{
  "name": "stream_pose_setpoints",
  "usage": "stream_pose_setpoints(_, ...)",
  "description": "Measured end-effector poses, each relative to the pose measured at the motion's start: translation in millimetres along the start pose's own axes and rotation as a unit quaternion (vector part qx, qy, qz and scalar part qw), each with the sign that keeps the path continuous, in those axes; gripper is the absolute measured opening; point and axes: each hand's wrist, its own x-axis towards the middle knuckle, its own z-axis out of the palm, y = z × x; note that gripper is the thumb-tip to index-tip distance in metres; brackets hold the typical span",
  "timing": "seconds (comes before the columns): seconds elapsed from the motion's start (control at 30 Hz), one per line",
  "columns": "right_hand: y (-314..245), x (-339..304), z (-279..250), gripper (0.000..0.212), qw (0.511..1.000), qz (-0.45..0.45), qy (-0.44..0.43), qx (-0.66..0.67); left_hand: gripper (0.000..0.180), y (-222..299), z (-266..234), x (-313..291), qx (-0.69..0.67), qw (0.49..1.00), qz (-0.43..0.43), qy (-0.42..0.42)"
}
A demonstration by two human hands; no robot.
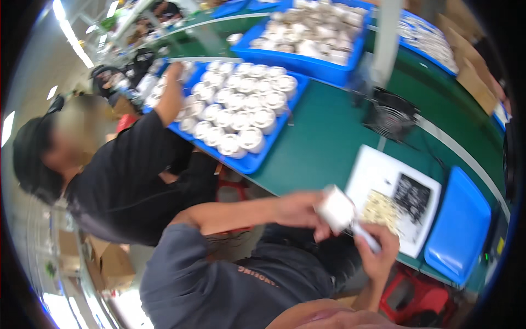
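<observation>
My left hand (306, 209) is closed round a white, roughly cylindrical part (336, 210), lifted in front of the green table. My right hand (379, 249) grips a slim tool with a pale grey handle (368, 238); its tip meets or nearly touches the white part, and blur hides its exact kind. Just beyond my hands lies a white board (366, 171). On it are a patch of small cream-coloured pieces (381, 210) and a patch of small black pieces (412, 197).
A blue tray (257, 163) of round white parts stands left, where a co-worker in black (126, 170) reaches over it. Farther back is a blue bin (329, 69) of white parts. A black fan (390, 113) stands behind the board, another blue tray (460, 225) right of it.
</observation>
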Motion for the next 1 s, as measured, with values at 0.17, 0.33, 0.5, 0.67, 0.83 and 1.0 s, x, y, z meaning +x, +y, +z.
stream_pose_setpoints(0.17, 14.6, -4.4, -8.2, 0.021, 0.969, 0.125, 0.081, 0.198, 0.070, 128.3, 16.3, 38.6, 0.086, 0.969, 0.222, 0.071)
stream_pose_setpoints(0.33, 14.9, -5.3, -7.0, 0.029, 0.967, 0.113, 0.057, 0.221, 0.083, 153.1, 29.0, 38.0, 0.145, 0.951, 0.267, 0.057)
stream_pose_setpoints(0.5, 17.3, -5.2, -6.5, 0.031, 0.953, 0.080, 0.086, 0.278, 0.042, 93.1, 7.5, 37.7, 0.443, 0.824, 0.320, 0.148)
stream_pose_setpoints(0.67, 16.1, -1.9, -23.9, 0.026, 0.956, 0.072, 0.129, 0.254, 0.023, 70.3, 6.0, 34.4, 0.642, 0.667, 0.316, 0.206)
stream_pose_setpoints(0.83, 25.8, 3.6, -32.5, 0.015, 0.963, 0.071, 0.147, 0.214, 0.014, 111.4, 25.5, 27.9, 0.606, 0.647, 0.383, 0.260)
stream_pose_setpoints(1.0, 37.0, 2.7, -27.3, 0.008, 0.971, 0.076, 0.152, 0.165, 0.018, 237.5, 82.8, 19.9, 0.626, 0.310, 0.640, 0.319)
